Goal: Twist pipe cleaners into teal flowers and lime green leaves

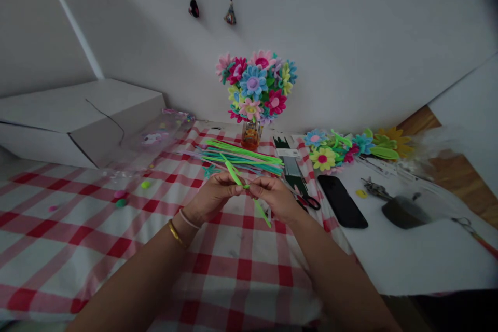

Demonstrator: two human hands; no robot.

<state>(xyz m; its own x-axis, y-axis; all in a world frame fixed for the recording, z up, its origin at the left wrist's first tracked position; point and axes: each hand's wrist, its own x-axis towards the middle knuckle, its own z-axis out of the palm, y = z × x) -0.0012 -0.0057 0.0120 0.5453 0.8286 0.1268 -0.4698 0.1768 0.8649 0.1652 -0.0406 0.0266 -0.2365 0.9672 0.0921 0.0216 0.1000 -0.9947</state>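
Both hands meet over the checked cloth at the centre of the head view. My left hand (pixel 216 194) pinches a bright green pipe cleaner (pixel 232 171), a doubled length of which sticks up and to the left. My right hand (pixel 275 197) is closed on the same pipe cleaner close beside the left fingertips. Its other end hangs down to the right below the right fingers. Just beyond the hands lies a pile of loose green, teal and grey pipe cleaners (pixel 249 155). A small teal twisted piece (pixel 210 171) is beside the left fingers.
A glass vase (pixel 251 137) of fuzzy flowers stands at the back. Black-handled scissors (pixel 311 202), a black phone (pixel 342 201) and more fuzzy flowers (pixel 322 157) are at the right. A white box (pixel 85 124) stands at the left, with pom-poms (pixel 145 184) nearer on the red-checked tablecloth (pixel 155 249).
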